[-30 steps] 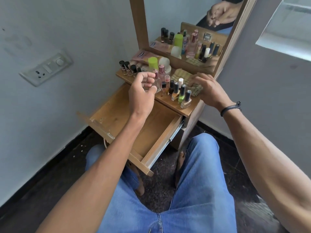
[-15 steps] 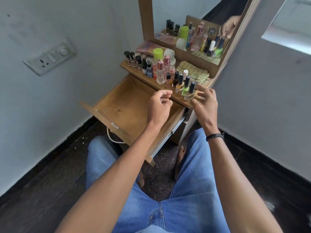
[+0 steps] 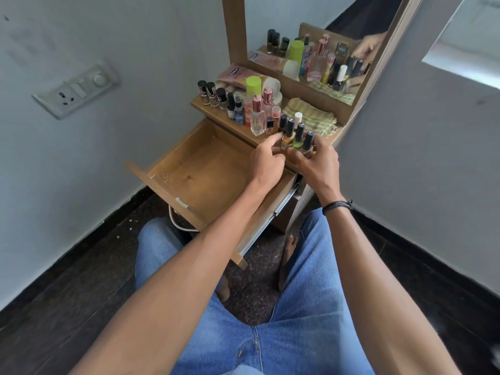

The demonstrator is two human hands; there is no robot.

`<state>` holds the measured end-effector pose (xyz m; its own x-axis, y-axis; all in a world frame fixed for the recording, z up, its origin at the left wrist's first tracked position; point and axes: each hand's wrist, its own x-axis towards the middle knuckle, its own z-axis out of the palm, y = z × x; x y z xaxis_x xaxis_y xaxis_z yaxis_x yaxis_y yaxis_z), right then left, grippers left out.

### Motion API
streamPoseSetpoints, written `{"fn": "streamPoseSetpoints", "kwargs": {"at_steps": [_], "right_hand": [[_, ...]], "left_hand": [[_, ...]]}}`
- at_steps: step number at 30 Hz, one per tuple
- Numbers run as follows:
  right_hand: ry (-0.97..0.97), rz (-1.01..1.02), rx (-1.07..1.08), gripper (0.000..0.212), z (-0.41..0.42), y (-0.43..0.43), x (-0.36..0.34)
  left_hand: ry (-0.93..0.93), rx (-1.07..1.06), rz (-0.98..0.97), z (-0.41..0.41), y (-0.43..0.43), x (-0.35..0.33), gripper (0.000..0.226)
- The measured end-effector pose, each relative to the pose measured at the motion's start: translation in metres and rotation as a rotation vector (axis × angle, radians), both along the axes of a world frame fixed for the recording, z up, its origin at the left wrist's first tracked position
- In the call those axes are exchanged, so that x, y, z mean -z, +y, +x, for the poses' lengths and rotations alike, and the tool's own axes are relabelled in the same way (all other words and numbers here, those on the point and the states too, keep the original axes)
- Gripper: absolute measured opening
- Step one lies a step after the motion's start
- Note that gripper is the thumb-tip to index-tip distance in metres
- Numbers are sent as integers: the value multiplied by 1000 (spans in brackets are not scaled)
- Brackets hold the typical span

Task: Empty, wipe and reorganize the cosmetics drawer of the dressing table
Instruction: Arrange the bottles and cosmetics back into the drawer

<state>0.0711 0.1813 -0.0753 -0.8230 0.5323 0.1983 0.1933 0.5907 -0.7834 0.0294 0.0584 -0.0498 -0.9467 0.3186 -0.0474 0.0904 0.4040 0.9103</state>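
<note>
A yellow bottle at the tabletop's near edge is pinched by the left hand; two bottles right of it are clasped by the right hand. The drawer is pulled out.

Our fingers hide the front nail polish bottles' bases; the mirror runs past the top edge; we cannot read labels.

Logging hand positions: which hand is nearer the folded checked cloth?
Right. The right hand is in front of the cloth, at the nail polish bottles; the left hand is further left, over the drawer.
</note>
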Motion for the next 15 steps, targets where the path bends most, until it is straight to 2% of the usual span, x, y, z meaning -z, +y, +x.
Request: {"fn": "streamPoseSetpoints", "kwargs": {"at_steps": [7, 15], "right_hand": [[9, 10, 12, 25, 0, 0, 3], [-31, -10, -32, 29, 1, 5, 0]], "left_hand": [[-63, -68, 64, -2, 11, -1, 59], [-106, -27, 75, -4, 12, 5, 60]]}}
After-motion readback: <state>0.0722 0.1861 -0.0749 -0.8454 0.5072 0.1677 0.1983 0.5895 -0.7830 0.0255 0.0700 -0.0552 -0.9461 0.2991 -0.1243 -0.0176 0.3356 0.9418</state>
